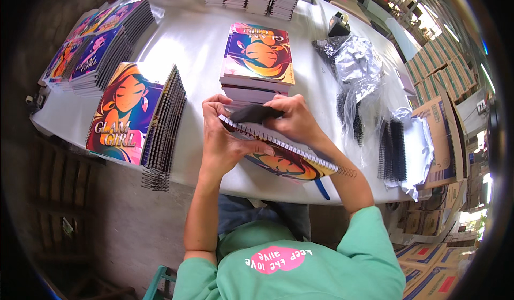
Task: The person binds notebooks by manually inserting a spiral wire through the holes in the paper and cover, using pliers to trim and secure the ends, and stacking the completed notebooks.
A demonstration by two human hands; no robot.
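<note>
Got a black tape dispenser point(339, 26) at the far right of my table point(198, 48), green-striped cartons point(441, 67) stacked past it, plus what looks like a green stool point(155, 284) down on my left.

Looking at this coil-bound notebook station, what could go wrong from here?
1. The loose coil end juts past the notebook, next to the right forearm in view; it might snag or bend.
2. The blue tool lies near the table's front edge; a bump could knock it off.
3. Coil tails stick out from the left notebook stack and might tangle.
</note>
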